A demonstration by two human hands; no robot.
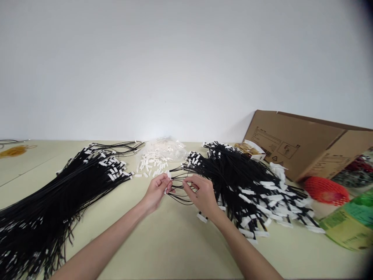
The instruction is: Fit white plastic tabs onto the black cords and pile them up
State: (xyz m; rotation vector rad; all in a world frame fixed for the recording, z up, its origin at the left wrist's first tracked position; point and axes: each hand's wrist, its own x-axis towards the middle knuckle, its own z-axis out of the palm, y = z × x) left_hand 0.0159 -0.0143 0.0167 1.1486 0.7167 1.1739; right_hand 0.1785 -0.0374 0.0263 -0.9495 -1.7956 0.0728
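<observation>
My left hand (pixel 161 186) is closed on a white plastic connector (pixel 169 175) in the middle of the table. Thin black wires (pixel 179 199) run from that connector to the right, spread in loose loops. Over these wires my right hand (pixel 201 192) has its thumb and forefinger pinched together, seemingly on one wire; its fingertips are too small to make out clearly. Just right of it lies a large pile of black cables (pixel 233 171) with white ends. Behind the hands are loose white connectors (pixel 150 163) beside a clear plastic bag (pixel 166 146).
A thick bundle of black cables (pixel 64 194) covers the left side. On the right stand a cardboard box (pixel 294 140), a red foam net (pixel 326 190) and a green-yellow bag (pixel 349 225). An orange tangle (pixel 14 151) lies far left, and a pale wall rises behind the table.
</observation>
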